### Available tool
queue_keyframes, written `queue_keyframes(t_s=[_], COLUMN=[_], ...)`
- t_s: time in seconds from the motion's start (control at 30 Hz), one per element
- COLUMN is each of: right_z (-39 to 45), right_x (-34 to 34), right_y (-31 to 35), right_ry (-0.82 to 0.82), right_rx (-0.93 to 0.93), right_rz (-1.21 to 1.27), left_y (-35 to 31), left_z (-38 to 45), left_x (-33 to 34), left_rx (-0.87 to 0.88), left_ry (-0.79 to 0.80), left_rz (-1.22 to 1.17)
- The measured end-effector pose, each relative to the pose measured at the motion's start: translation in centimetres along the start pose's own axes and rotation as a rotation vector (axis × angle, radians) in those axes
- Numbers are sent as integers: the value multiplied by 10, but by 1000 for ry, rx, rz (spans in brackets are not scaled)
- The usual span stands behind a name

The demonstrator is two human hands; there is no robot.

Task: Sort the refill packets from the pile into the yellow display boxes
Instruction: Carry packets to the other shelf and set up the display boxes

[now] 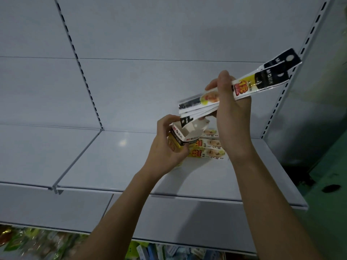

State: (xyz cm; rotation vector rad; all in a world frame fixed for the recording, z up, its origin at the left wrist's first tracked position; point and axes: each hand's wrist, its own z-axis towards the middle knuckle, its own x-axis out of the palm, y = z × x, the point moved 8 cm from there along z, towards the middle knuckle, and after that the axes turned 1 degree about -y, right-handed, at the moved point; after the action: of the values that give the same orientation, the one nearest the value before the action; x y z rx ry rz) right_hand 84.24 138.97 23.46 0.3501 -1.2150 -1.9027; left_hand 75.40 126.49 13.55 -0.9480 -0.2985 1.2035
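Right hand (232,109) clamps a fanned bundle of long, thin, glossy refill packets (242,89), light, floppy, likely slippery, best gripped mid-length; left hand (165,147) grips the open-topped yellow cardboard display box (180,141) near the grey metal shelf's (112,158) back edge.

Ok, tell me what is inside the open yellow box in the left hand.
The lower tips of the refill packets that the right hand grips dip into the yellow box, held by the left hand. Its walls hide anything deeper inside.

Left hand (165,147) covers most of the yellow display box (180,139); goods on the lower shelf (37,243), at seven o'clock, blur beyond reading and run off the bottom edge.
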Motion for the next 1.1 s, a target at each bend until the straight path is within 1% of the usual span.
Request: queue_keyframes(t_s=[0.1,0.23,0.4,0.57,0.67,0.77,0.87,0.97,1.03,1.1], right_z=[3,1,1,6,11,13,10,5,5,9], right_x=[7,9,-2,2,5,7,12,17,17,13], right_y=[1,-9,-15,-18,-28,-35,-41,-46,-41,-31], right_ry=[51,101,44,118,193,276,365,450,442,375], right_rx=[-55,-60,0,-26,25,110,179,249,243,178], right_rz=[16,-85,-244,-524,-704,-810,-798,-697,-670,-689], left_y=[2,3,2,1,2,2,1,2,5,6], left_z=[0,0,2,3,2,1,1,2,2,2], left_x=[4,6,3,6,7,8,9,8,6,4], left_rx=[-15,-14,-14,47,65,48,68,81,48,29], left_ry=[7,-11,-40,-32,-43,-42,-53,-63,-66,-75], left_rz=[-1,-19,-45,-23,-8,-15,-18,-29,-43,-47])
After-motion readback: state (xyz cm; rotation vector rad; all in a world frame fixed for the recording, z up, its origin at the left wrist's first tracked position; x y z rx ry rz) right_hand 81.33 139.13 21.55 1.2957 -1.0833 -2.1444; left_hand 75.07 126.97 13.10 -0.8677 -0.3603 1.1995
